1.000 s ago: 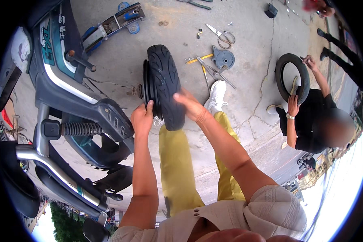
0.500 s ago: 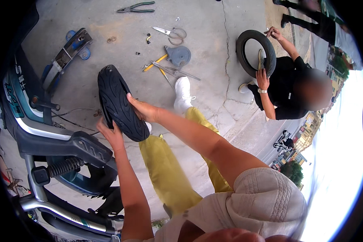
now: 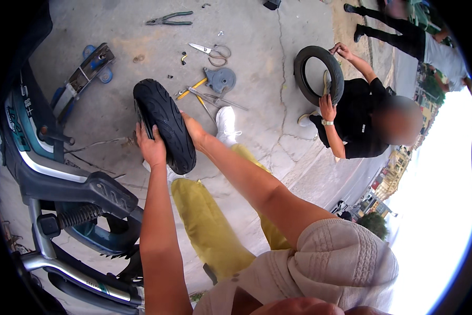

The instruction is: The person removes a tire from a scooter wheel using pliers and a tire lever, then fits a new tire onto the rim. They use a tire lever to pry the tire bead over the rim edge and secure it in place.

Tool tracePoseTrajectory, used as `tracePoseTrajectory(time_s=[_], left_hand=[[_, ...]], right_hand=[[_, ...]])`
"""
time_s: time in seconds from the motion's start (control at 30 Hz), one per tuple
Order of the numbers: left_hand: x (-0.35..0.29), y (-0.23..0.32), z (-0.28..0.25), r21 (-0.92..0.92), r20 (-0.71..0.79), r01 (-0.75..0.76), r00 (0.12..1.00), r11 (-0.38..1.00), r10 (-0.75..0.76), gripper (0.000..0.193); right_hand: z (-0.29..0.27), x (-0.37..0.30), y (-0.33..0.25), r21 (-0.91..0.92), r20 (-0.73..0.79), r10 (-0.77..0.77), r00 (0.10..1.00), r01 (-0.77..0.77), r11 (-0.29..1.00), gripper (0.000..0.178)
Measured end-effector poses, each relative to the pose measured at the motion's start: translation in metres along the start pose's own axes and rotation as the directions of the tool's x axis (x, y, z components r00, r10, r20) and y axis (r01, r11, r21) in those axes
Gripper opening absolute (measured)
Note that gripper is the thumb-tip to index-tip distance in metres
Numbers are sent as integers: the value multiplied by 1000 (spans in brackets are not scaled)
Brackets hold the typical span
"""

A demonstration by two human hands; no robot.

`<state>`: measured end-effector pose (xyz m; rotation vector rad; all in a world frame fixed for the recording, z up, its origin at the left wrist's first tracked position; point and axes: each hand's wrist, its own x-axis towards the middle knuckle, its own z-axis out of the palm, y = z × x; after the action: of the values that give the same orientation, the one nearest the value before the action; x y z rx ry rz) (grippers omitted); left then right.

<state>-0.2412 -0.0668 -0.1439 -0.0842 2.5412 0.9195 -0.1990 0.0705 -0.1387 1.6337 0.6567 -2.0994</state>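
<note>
Between my two hands a black scooter tyre (image 3: pixel 174 126) is held above the ground, its tread turned toward me. My left hand (image 3: pixel 152 148) presses against its left side, with the fingers spread along the sidewall and edge. On the opposite side my right hand (image 3: pixel 193 130) grips the tyre; most of those fingers are hidden behind it. Just beyond the tyre lie several yellow and metal hand tools (image 3: pixel 196 90) beside a round grey metal part (image 3: pixel 221 80).
Scissors (image 3: pixel 209 50) and green-handled pliers (image 3: pixel 170 19) lie farther off. A scooter (image 3: pixel 62 173) stands at left, near a metal frame with blue wheels (image 3: pixel 86 76). At right another person (image 3: pixel 359 113) holds a second tyre (image 3: pixel 301 71). People stand at upper right.
The tyre has turned so its tread faces me more. My left hand has moved up along its side, and my right hand sits farther behind its edge. The whole view has shifted slightly.
</note>
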Motion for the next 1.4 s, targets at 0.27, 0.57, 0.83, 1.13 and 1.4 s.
tracePoseTrajectory(time_s=[0.27,0.57,0.83,1.13,1.4], left_hand=[[11,29,20,221,-58,-48,996,974,62,43],[21,40,27,280,-58,-52,996,959,71,41],[39,58,22,160,10,-15,1000,987,14,48],[-25,7,-27,141,101,-179,981,974,166,38],[-6,-3,-66,207,161,68,982,976,-103,39]], right_hand=[[-5,-11,-20,47,-71,43,997,-39,998,58],[1,-23,-26,-17,-107,-26,994,24,1000,66],[-15,-7,-40,114,137,-8,991,-8,993,76],[-20,-20,3,188,193,-179,965,142,972,75],[30,-20,25,80,111,-215,970,207,975,79]])
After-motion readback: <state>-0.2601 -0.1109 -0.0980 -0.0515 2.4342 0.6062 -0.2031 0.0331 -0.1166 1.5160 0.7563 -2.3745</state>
